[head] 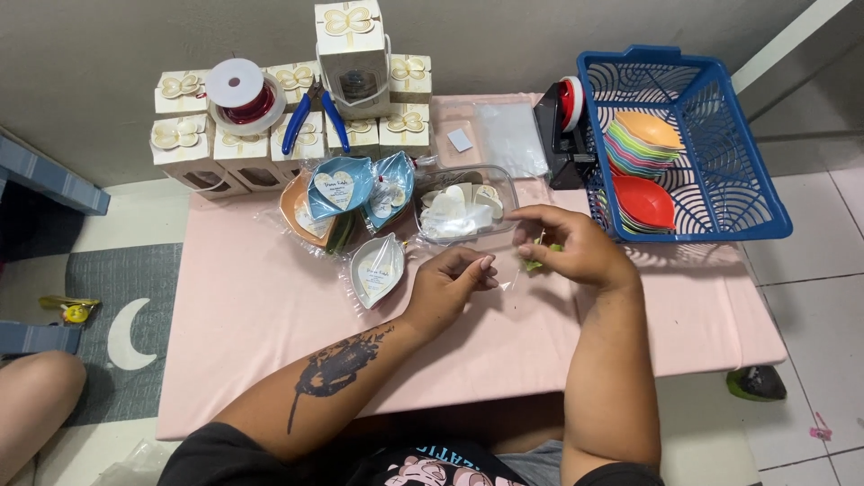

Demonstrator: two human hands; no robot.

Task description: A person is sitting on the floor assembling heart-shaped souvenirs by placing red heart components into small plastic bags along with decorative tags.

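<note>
While both hands meet over the middle of the pink table point(270, 315), a small green leaf-shaped dish point(537, 261) is being fitted into a clear plastic sleeve point(506, 281). The right hand point(576, 247) is curled around the dish, which is mostly hidden beneath it; the left hand point(450, 283) pinches the sleeve's edge with fingers nearly closed. Wrapped dishes point(351, 202) lie just beyond on the left, a clear tray of heart cards point(463, 207) in the middle, and unwrapped coloured dishes in the blue basket point(720, 144) at far right. The bagging step appears to be in hand; the next move probably calls for holding the sleeve mouth open.
</note>
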